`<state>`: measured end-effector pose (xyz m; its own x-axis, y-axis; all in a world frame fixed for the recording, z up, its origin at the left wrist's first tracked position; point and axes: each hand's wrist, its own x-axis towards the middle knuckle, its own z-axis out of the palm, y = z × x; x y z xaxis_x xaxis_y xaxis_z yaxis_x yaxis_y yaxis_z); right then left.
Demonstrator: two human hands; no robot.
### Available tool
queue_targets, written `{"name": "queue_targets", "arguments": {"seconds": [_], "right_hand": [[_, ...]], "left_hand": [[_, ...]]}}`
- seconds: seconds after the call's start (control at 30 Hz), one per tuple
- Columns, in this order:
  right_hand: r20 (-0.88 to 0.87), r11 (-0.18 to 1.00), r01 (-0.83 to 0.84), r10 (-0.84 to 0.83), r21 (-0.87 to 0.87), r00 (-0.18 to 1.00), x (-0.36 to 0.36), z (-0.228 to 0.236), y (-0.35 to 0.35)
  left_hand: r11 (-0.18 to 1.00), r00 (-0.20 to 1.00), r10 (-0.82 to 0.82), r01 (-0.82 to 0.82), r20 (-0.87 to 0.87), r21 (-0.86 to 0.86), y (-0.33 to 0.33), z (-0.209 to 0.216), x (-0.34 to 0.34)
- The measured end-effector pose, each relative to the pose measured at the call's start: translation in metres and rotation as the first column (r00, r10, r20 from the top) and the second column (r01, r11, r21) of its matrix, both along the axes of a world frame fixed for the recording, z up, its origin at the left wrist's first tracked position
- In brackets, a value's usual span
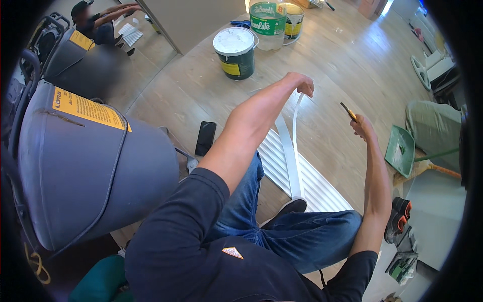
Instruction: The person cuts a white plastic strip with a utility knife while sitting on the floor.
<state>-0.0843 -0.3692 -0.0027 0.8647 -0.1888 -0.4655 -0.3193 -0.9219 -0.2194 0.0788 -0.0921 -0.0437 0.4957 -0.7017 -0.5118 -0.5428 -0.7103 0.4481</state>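
My left hand (303, 84) is closed on the upper end of a thin white strip (295, 132), which bows down toward my shoe (293, 205). My right hand (363, 127), held apart to the right, grips a yellow and black utility knife (349, 111) with its blade pointing up and left. Beside the thin strip runs a wider, flat pale strip (287, 151); the lower ends of both meet by the shoe. Beneath them a white ribbed panel (322, 194) lies on the floor, partly hidden by my leg.
A large grey tank (100, 166) with a cable stands close on my left, near a black phone (205, 138). Ahead are a lidded bucket (234, 55), a big plastic bottle (267, 27) and another bucket (293, 22). To the right lie a green dustpan (400, 146) and shoes (397, 221).
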Motion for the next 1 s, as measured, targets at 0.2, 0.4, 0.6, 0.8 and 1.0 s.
{"name": "queue_targets", "arguments": {"seconds": [0.2, 0.4, 0.6, 0.8, 1.0], "right_hand": [[0.038, 1.000, 0.003, -0.003, 0.014, 0.999, -0.003, 0.001, 0.002], [0.049, 1.000, -0.010, 0.009, 0.024, 0.999, 0.005, -0.021, -0.015], [0.073, 0.998, -0.020, 0.015, 0.067, 0.997, 0.006, -0.026, -0.022], [0.079, 0.998, -0.029, 0.024, 0.063, 0.997, 0.006, -0.023, -0.018], [0.040, 0.998, -0.022, 0.020, 0.058, 0.999, 0.005, -0.020, -0.016]], "left_hand": [[0.999, 0.999, 0.028, -0.027, -0.033, 0.038, 0.004, 0.011, -0.006], [0.997, 0.998, 0.055, -0.053, -0.025, 0.057, 0.008, 0.026, -0.016], [0.997, 0.999, 0.032, -0.030, -0.026, 0.066, 0.008, 0.024, -0.013], [0.999, 1.000, 0.011, -0.010, -0.008, 0.044, 0.006, 0.014, -0.007], [1.000, 0.999, 0.018, -0.018, -0.046, 0.009, 0.006, 0.009, -0.004]]}}
